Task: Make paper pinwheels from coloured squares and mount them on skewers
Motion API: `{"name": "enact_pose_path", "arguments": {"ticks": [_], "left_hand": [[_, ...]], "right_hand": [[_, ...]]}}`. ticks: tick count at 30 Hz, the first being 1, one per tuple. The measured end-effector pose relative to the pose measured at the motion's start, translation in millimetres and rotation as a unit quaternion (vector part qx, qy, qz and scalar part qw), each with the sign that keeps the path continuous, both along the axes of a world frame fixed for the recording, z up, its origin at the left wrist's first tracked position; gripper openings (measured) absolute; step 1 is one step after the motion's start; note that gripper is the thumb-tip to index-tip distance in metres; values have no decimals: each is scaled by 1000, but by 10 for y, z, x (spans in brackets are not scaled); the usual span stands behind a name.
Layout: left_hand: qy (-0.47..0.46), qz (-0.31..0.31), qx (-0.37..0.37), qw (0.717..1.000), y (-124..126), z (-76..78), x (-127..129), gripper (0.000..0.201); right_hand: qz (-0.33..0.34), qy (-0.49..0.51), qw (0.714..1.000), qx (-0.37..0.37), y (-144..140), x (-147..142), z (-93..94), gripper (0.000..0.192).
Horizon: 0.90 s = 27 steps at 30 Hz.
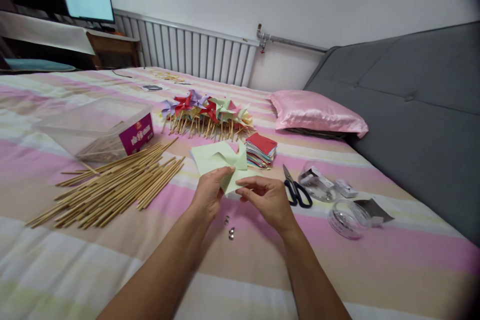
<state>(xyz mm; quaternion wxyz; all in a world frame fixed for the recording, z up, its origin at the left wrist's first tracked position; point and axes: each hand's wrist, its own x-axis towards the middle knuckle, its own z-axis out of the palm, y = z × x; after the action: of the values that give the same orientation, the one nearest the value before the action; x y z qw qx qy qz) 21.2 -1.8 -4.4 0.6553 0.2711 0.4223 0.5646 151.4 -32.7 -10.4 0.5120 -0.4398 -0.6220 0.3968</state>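
green paper (219,160) | pinched in left hand (208,195) grip | right hand (268,197) beside

Sticks (112,185) left of paper (221,160); scissors (296,190) right.

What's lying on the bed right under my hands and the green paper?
Two small silver pins lie on the striped sheet just below the left hand and right hand. The green paper covers whatever sheet lies beneath it.

Both forearms bare, no sleeves or jewellery.
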Motion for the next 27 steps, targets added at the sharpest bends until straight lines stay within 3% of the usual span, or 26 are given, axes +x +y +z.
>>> {"name": "enact_pose_path", "arguments": {"ticks": [14,27], "left_hand": [[32,20,42,998,-28,-21,71,16],[26,15,53,998,-104,38,139,19]], "right_hand": [[-115,66,990,-38,20,-113,-21,22],[-177,103,979,-23,23,-148,-7,27]]}}
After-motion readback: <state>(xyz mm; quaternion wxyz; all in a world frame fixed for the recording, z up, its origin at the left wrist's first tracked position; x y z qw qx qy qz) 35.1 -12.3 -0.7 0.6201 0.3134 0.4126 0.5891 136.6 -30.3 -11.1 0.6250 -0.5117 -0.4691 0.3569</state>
